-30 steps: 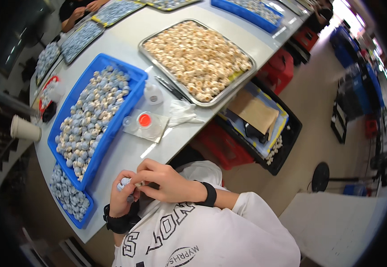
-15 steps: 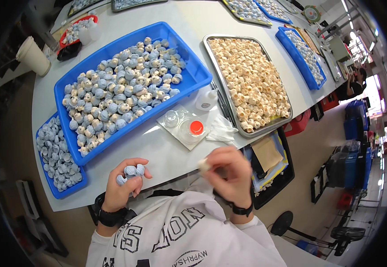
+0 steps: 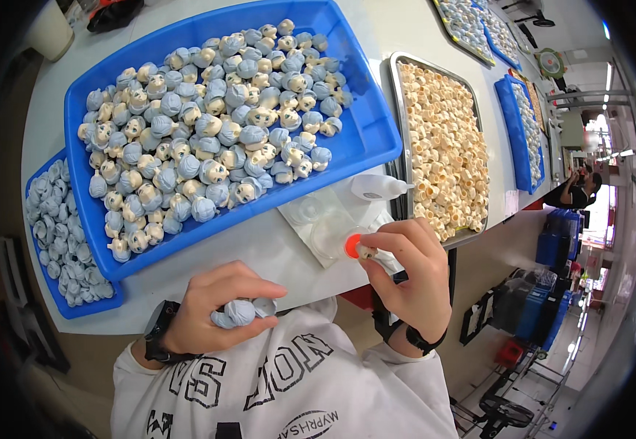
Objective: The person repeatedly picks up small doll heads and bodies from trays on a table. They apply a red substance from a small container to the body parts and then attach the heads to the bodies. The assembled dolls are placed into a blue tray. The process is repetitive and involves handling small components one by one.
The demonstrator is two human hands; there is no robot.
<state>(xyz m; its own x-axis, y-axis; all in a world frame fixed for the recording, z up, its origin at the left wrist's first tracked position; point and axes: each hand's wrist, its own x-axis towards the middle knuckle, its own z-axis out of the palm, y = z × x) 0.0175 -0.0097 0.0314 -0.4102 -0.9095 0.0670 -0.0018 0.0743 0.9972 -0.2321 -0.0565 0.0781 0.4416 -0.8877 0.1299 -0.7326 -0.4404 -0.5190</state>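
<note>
My left hand [image 3: 219, 311] is curled around several pale blue hair pieces [image 3: 240, 312], small moulded caps resting between thumb and fingers. Between the thumb and fingertips of my right hand [image 3: 414, 282] is a small cream doll head [image 3: 367, 252]. It is right beside a round red lid or disc [image 3: 352, 246] on a clear round container, touching or nearly so; I cannot tell which. Ahead of my left hand, a large blue tray [image 3: 259, 192] holds many doll heads with blue hair. A smaller blue tray [image 3: 87, 310] of loose hair pieces lies left of it.
A metal tray [image 3: 398, 110] of hollow cream head pieces stands at the right. A white squeeze bottle [image 3: 376, 187] lies between the trays. Further trays, such as a narrow blue one [image 3: 507, 124], sit along the far right. A white cup [image 3: 49, 33] stands at far left.
The view has shifted, bringing the trays larger. My left hand has moved right, still holding hair pieces. My right hand has brought the doll head to the red disc. The squeeze bottle now appears tilted over.
</note>
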